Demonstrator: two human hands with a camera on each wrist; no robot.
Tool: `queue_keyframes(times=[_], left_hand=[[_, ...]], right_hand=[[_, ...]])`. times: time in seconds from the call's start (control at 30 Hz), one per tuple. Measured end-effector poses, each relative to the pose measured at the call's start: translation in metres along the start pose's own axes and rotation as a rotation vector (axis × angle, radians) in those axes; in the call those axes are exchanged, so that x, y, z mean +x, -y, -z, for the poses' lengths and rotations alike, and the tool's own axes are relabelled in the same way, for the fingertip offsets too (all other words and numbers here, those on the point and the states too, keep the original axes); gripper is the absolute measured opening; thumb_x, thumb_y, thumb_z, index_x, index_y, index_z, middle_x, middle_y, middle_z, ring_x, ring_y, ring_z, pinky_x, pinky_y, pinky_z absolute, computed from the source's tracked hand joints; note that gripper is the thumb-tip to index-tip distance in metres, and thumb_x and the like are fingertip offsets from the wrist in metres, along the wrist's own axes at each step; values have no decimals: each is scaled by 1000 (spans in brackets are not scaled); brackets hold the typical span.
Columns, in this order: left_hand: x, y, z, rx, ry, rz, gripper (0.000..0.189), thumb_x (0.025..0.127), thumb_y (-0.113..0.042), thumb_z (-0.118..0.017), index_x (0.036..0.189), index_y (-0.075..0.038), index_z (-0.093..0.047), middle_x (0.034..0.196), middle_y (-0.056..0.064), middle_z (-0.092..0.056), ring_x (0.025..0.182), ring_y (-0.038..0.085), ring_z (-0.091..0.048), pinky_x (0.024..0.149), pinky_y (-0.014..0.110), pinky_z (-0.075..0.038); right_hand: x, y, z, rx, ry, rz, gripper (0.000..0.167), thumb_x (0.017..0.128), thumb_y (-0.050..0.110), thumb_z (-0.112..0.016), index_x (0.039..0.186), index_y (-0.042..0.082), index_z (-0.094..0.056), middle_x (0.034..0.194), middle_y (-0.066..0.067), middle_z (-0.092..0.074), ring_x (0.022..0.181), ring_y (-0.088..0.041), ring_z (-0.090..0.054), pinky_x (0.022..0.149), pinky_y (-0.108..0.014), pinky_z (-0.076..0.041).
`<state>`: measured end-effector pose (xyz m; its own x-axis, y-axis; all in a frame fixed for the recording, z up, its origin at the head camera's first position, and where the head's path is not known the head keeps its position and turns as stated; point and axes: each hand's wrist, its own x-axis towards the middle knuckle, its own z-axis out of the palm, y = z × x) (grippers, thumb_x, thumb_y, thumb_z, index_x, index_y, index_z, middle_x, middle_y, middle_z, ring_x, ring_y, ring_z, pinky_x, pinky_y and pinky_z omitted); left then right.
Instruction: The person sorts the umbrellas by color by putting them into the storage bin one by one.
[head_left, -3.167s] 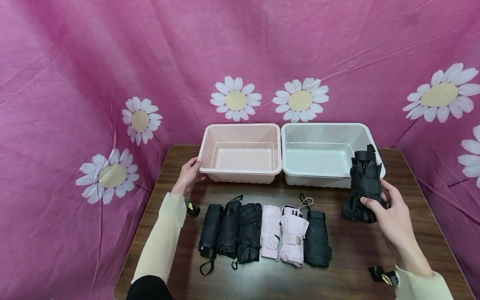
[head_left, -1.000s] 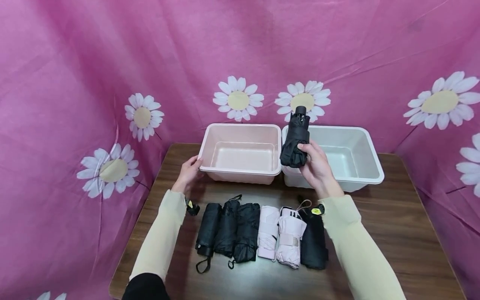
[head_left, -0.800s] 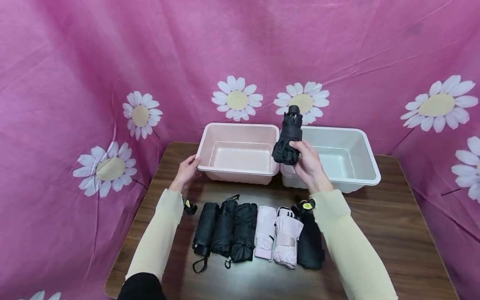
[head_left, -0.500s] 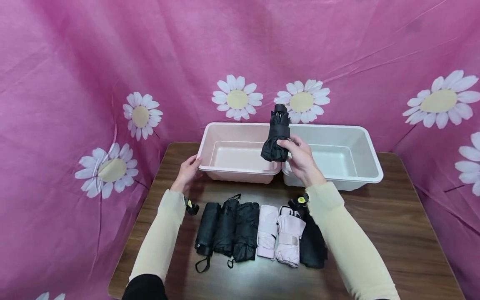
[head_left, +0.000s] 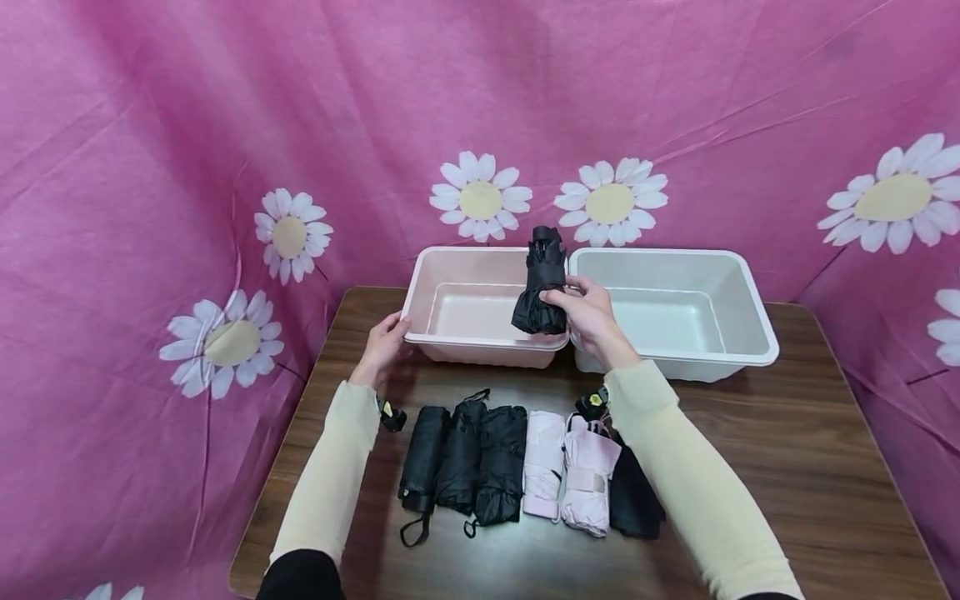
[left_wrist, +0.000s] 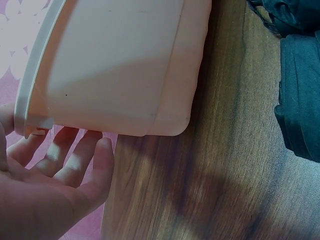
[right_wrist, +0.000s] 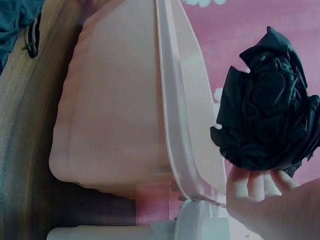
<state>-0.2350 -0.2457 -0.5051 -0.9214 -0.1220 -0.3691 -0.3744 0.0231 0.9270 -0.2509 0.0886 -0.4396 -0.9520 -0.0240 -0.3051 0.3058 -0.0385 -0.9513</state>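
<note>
My right hand (head_left: 592,321) grips a black folding umbrella (head_left: 543,287) by its lower end. Its narrow end points up, and in the head view it overlaps the right part of the pink bin (head_left: 487,342). Seen from the right wrist, the bunched black fabric of the umbrella (right_wrist: 270,105) faces the camera, beyond the bin's rim. My left hand (head_left: 384,346) holds the left front rim of the pink bin. In the left wrist view, the fingers of that hand (left_wrist: 65,175) lie curled under the rim against the outer wall, with the thumb mostly cut off at the edge.
A white bin (head_left: 675,367) stands right beside the pink one. In front, side by side on the wooden table (head_left: 787,433), lie several folded umbrellas: black ones (head_left: 423,458) on the left, two pale pink ones (head_left: 542,467), and another black one (head_left: 633,496) partly behind the right sleeve.
My right hand has carried the black umbrella leftward from beside the white bin to over the pink bin, and lowered it slightly in the last half second. The left hand stays at the rim.
</note>
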Motion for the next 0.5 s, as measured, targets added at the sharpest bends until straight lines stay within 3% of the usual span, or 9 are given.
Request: queue_keyframes(times=[0.17, 0.3, 0.4, 0.5], left_hand=[[0, 0, 0, 0, -6, -4, 49, 102, -29, -48, 147, -11, -40, 142, 23, -46, 123, 35, -48, 70, 25, -50], [0, 0, 0, 9, -10, -5, 49, 102, -28, -47, 148, -12, -39, 142, 24, -46, 122, 34, -48, 67, 22, -51], [1, 0, 0, 19, -10, -1, 49, 102, -28, -48, 148, -12, -39, 142, 24, -46, 118, 32, -50, 70, 24, -51], [0, 0, 0, 38, -13, 3, 50, 102, -29, -48, 148, -12, -39, 141, 23, -47, 111, 29, -53, 74, 28, -52]], right_hand=[[0, -1, -4, -58, -44, 24, 68, 84, 16, -70, 143, 2, -39, 134, -21, -55, 114, -25, -59, 96, -32, -51], [0, -4, -7, -164, -102, 56, 66, 80, 20, -73, 136, -2, -46, 126, -23, -60, 108, -24, -62, 92, -32, -53], [-2, -5, -9, -245, -136, 64, 65, 80, 23, -73, 134, -2, -48, 124, -23, -62, 108, -25, -62, 93, -33, -52], [-2, -7, -9, -259, -150, 53, 65, 80, 23, -73, 135, -1, -48, 126, -24, -61, 113, -28, -61, 97, -36, -50]])
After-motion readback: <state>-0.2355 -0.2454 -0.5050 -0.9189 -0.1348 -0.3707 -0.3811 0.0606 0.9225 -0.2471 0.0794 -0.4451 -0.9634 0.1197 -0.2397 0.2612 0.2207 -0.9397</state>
